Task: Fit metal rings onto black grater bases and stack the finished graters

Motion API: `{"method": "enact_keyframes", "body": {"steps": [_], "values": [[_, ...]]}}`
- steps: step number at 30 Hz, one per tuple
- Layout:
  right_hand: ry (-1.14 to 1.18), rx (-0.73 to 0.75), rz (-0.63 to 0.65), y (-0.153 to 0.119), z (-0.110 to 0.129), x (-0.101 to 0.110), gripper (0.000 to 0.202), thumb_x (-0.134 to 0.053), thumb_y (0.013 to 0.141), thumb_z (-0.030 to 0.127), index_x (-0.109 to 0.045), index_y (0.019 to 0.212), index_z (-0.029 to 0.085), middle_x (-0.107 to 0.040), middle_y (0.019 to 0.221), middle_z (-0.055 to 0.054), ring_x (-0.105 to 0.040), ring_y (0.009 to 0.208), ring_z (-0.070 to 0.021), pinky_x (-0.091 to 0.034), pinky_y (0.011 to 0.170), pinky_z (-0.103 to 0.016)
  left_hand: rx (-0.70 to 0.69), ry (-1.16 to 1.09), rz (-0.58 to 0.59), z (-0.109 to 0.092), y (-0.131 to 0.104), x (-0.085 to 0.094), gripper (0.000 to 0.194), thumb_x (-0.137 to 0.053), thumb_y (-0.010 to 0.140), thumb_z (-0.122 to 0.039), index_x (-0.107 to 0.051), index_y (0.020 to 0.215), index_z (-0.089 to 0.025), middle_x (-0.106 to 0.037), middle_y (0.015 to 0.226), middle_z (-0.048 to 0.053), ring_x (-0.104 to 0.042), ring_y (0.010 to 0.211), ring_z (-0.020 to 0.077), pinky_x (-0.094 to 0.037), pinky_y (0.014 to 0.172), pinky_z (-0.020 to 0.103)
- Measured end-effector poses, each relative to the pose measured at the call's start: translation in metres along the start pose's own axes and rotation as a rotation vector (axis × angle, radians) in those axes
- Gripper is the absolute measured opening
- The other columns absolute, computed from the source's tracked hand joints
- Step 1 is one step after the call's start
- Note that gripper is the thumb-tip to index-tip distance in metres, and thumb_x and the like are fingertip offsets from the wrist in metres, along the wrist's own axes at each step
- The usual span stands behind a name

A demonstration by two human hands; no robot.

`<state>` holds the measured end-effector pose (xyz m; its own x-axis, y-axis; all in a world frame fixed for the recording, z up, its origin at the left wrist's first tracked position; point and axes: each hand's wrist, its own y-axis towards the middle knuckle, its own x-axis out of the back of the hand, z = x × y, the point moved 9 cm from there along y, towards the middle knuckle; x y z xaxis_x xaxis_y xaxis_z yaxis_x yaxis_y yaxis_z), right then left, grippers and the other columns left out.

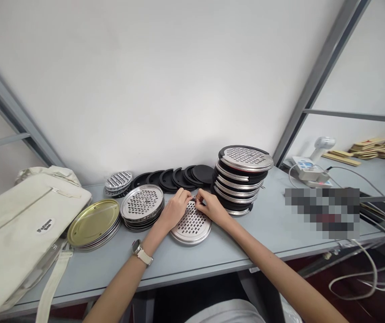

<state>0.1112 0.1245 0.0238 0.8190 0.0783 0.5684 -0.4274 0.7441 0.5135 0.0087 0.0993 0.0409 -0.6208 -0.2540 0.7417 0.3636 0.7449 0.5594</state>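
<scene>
A round metal grater (191, 229) with rows of slots lies flat on the table before me. My left hand (176, 207) reaches over its left side, thumb and fingertips pinched together at the far rim. My right hand (210, 207) meets it there from the right, also in a pinch. Between the fingertips shows a small metal piece (194, 197), mostly hidden. Left of my hands stands a stack of round graters (142, 202). Close to my right hand rises a tall stack of graters with black rims (242, 158).
Gold-coloured round plates (94, 222) are stacked left, beside a cream bag (41, 224). Small grater discs (118, 180) and black round parts (168, 179) lie along the wall. A handheld scanner (323, 146), cables and wooden pieces (374, 146) are on the right.
</scene>
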Motion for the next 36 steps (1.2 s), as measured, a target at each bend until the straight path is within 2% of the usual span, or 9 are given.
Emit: {"method": "enact_keyframes", "body": {"steps": [16,21,26,36], "values": [[0.097,0.001,-0.001,0.003,0.011,0.005,0.011,-0.048,0.070,0.009,-0.048,0.068,0.019,-0.052,0.067,0.004,-0.049,0.065,-0.0121,-0.038,0.064,-0.022,-0.020,0.021,0.019,-0.002,0.002,-0.001,0.009,-0.039,0.096,-0.018,-0.047,0.092,-0.019,-0.050,0.093,0.001,-0.055,0.086,0.0134,-0.045,0.079,0.026],[0.072,0.016,-0.033,0.003,0.010,0.008,0.010,-0.050,0.073,0.010,-0.052,0.072,0.020,-0.057,0.076,0.001,-0.052,0.073,-0.0149,-0.040,0.072,-0.025,-0.035,0.025,-0.002,-0.003,0.003,0.002,0.009,-0.039,0.096,-0.018,-0.047,0.092,-0.019,-0.050,0.093,0.001,-0.056,0.087,0.0134,-0.045,0.081,0.026],[-0.042,0.043,-0.077,0.003,0.009,0.010,0.012,-0.052,0.075,0.010,-0.051,0.069,0.020,-0.055,0.076,0.000,-0.049,0.079,-0.0172,-0.039,0.075,-0.028,-0.031,0.023,0.003,-0.004,0.003,0.001,0.009,-0.039,0.096,-0.018,-0.048,0.093,-0.019,-0.050,0.093,0.001,-0.056,0.086,0.0136,-0.045,0.080,0.027],[-0.002,0.029,-0.104,0.003,0.008,0.013,0.015,-0.051,0.070,0.006,-0.047,0.069,0.020,-0.050,0.075,0.001,-0.047,0.077,-0.0169,-0.038,0.072,-0.027,-0.028,0.030,-0.004,-0.003,0.003,0.002,0.010,-0.038,0.096,-0.019,-0.047,0.093,-0.019,-0.050,0.093,0.001,-0.056,0.087,0.0138,-0.046,0.080,0.027]]}}
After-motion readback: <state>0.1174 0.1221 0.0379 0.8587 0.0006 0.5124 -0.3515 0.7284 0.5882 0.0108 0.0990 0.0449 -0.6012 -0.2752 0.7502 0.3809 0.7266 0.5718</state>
